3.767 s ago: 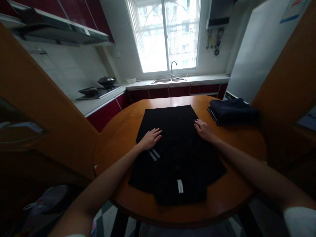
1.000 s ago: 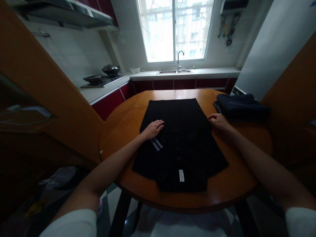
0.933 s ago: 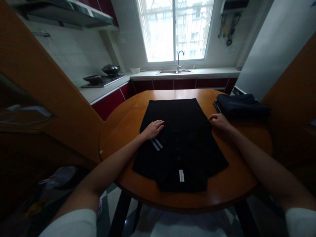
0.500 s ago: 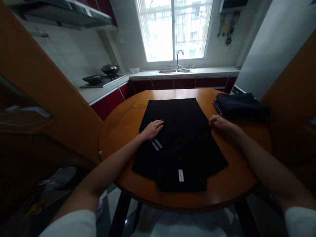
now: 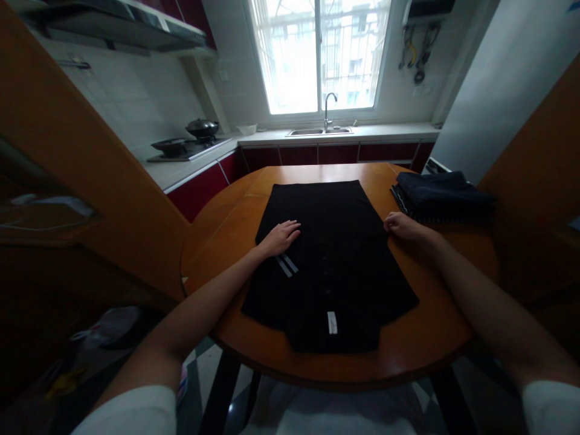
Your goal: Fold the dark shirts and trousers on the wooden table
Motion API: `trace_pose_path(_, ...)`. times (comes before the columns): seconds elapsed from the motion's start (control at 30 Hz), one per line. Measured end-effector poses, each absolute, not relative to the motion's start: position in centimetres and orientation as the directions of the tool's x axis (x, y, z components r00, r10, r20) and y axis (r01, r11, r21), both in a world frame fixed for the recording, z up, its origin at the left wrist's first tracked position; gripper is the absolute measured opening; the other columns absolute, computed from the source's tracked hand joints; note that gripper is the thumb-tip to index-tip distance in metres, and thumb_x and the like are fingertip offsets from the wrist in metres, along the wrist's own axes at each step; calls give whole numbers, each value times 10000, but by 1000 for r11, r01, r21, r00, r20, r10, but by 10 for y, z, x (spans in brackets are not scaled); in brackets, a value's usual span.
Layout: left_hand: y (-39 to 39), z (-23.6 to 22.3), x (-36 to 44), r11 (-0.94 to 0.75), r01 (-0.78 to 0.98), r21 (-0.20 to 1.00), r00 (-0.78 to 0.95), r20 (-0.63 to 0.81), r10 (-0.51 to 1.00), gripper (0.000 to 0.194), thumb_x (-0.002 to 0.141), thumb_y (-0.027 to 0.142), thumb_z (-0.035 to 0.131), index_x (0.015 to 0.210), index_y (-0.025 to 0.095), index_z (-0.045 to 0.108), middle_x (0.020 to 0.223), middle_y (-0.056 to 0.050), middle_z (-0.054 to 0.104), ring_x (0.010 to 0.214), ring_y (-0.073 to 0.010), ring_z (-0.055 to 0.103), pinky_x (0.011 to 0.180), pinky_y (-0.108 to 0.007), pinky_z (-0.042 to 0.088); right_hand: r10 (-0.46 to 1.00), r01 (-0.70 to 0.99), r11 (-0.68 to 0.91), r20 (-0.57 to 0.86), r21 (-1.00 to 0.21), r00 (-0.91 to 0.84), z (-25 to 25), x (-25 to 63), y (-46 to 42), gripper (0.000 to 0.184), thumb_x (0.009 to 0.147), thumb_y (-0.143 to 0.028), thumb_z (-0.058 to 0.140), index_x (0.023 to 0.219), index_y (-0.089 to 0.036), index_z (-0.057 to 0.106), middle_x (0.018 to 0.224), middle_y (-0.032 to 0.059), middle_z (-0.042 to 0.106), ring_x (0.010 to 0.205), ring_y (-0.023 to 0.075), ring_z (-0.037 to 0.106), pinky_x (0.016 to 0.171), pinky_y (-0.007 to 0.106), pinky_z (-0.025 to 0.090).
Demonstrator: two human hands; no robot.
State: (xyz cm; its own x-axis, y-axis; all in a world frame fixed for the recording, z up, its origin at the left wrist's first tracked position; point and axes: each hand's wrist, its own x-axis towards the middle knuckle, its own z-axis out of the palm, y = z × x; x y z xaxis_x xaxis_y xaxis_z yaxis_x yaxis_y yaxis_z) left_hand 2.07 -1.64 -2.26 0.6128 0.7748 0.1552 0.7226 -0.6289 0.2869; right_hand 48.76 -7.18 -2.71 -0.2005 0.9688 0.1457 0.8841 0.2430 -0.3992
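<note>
A black short-sleeved shirt [image 5: 330,241] lies spread flat on the round wooden table [image 5: 217,223], its collar end towards me. Two grey stripes mark its left chest, and a white label [image 5: 332,322] shows at the neck. My left hand [image 5: 281,237] rests flat on the shirt just above the stripes, fingers stretched out. At the shirt's right edge, my right hand [image 5: 399,225] is closed, with thumb and fingers pinching the cloth there.
A stack of folded dark clothes [image 5: 441,196] sits at the table's far right. Beyond the table runs a counter with a sink [image 5: 319,131] under the window. Pans [image 5: 202,127] stand on the stove at left. A wooden door [image 5: 90,151] flanks the table's left side.
</note>
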Motion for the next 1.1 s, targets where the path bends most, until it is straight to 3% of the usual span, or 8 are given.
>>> trace_pose_path(0.17,-16,-23,21,-623,727,289,608,151,780,560,1041,513,319,1459,210,535,1580,-109,457,1490,-265,374,1226,-506,257,971,886,190,215,-424,-105,-28,492,-72,197,635,-92,523,606,-189,691,784,41,632,744,166,601,728,248,487)
trace_pose_path(0.3,-18,-21,21,-631,722,285,617,149,773,561,1041,506,320,1458,199,535,1580,-117,455,1490,-262,374,1224,-497,267,964,839,242,219,-488,-150,-26,488,-74,233,625,-111,512,653,-189,729,878,57,663,839,185,638,791,260,511)
trace_pose_path(0.47,-19,-22,22,-626,723,293,611,152,777,562,1038,507,322,1454,198,539,1574,-115,463,1491,-262,372,1226,-495,267,973,894,203,186,-400,-138,-23,483,-76,226,612,-85,514,597,-189,715,834,60,663,796,186,625,780,259,502)
trace_pose_path(0.67,-21,3,17,-658,663,356,643,179,744,605,1029,550,319,1461,184,532,1573,-104,469,1489,-247,377,1239,-436,278,925,848,263,369,-461,-87,-5,460,-86,305,775,-101,495,853,-193,774,976,92,695,938,221,662,921,318,522)
trace_pose_path(0.83,-90,49,17,-741,524,419,791,84,606,574,1042,512,377,1563,272,401,1640,-22,366,1531,-240,292,1269,-429,237,832,689,540,431,-483,-350,17,394,-144,388,922,-220,516,1258,-265,703,1291,83,667,1247,268,596,1125,466,447)
trace_pose_path(0.97,-173,53,19,-818,350,456,916,15,401,580,1069,444,366,1625,361,221,1677,25,262,1553,-222,228,1292,-444,176,713,537,680,282,-499,-641,14,346,-221,553,997,-306,523,1544,-332,441,1597,35,440,1487,251,373,1241,488,299)
trace_pose_path(1.1,-220,29,10,-843,281,459,952,-23,305,804,999,567,504,1641,358,67,1691,-23,157,1559,-274,177,1293,-495,128,612,471,725,158,-503,-775,-2,332,-271,867,925,-451,679,1631,-306,198,1677,83,249,1543,290,235,1267,537,179)
